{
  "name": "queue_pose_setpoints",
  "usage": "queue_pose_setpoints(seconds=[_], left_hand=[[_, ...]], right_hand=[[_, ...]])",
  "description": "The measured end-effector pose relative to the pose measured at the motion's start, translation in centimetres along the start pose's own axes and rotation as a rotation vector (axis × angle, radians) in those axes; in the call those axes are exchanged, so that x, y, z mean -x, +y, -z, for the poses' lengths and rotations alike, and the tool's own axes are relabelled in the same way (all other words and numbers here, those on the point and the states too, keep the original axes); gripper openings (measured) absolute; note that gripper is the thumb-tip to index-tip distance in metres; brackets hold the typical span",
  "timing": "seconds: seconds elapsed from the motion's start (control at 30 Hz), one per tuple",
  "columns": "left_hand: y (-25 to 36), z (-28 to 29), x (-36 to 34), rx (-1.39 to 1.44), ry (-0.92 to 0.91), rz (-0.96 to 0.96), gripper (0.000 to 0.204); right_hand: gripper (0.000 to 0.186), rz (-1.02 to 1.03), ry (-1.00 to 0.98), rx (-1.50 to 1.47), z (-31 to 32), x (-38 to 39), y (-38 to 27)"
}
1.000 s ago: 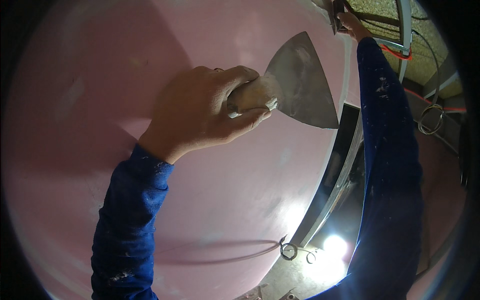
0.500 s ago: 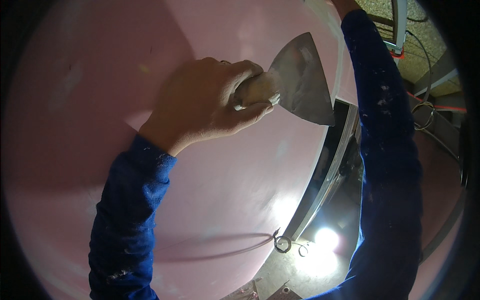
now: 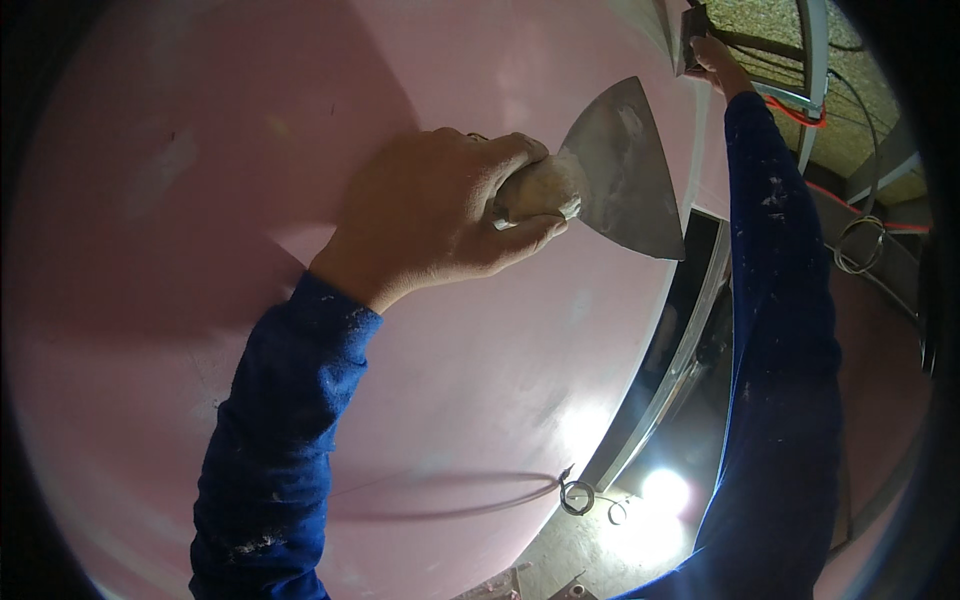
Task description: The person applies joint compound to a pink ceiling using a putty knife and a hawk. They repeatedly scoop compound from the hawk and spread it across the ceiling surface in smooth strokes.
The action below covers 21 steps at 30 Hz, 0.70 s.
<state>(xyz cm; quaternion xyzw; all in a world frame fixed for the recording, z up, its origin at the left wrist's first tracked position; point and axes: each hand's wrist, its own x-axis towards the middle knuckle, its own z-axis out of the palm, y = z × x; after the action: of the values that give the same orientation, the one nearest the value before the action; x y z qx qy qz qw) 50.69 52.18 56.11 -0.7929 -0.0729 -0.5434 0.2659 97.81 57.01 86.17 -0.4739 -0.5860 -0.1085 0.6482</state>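
My left hand [image 3: 420, 215] is wrapped round the pale, crusted handle [image 3: 535, 190] of a wide scraper, whose grey metal blade [image 3: 625, 165] points right over the pink panel [image 3: 200, 400]. At the top right my right hand [image 3: 718, 62] grips a dark, flat object [image 3: 693, 30] at the upper edge of the panel; what exactly it is, I cannot make out. Both blue sleeves have white smears on them.
Beside the panel runs a dark slot with a metal channel [image 3: 685, 355]. At upper right are a metal frame [image 3: 815, 60], red cable [image 3: 790, 110] and coiled wire [image 3: 858, 250]. A black cable loop [image 3: 576, 497] hangs at the lower edge, near a bright lamp [image 3: 664, 490].
My left hand and the scraper have shifted a little to the right. My right hand, mostly out of the top of the view half a second ago, shows lower down again with the dark object.
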Motion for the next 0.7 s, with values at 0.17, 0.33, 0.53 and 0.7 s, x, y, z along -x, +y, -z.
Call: queue_pose_setpoints(seconds=[0.17, 0.33, 0.53, 0.7], left_hand=[[-0.1, -0.3, 0.0, -0.015, 0.017, -0.020, 0.043], [0.2, -0.2, -0.3, 0.021, -0.006, 0.021, 0.039], [0.5, 0.5, -0.5, 0.005, -0.043, 0.000, 0.045], [0.6, 0.7, -0.6, 0.007, -0.092, 0.028, 0.044]], right_hand=[[0.029, 0.170, -0.080, 0.250, -1.1, -1.2, -1.1], [0.032, 0.254, -0.113, 0.357, -2.7, -0.6, -4.6], [0.035, 0.327, -0.153, 0.345, -3.0, 0.7, -8.0], [0.038, 0.294, -0.087, 0.171, 2.3, -1.7, -4.8]])
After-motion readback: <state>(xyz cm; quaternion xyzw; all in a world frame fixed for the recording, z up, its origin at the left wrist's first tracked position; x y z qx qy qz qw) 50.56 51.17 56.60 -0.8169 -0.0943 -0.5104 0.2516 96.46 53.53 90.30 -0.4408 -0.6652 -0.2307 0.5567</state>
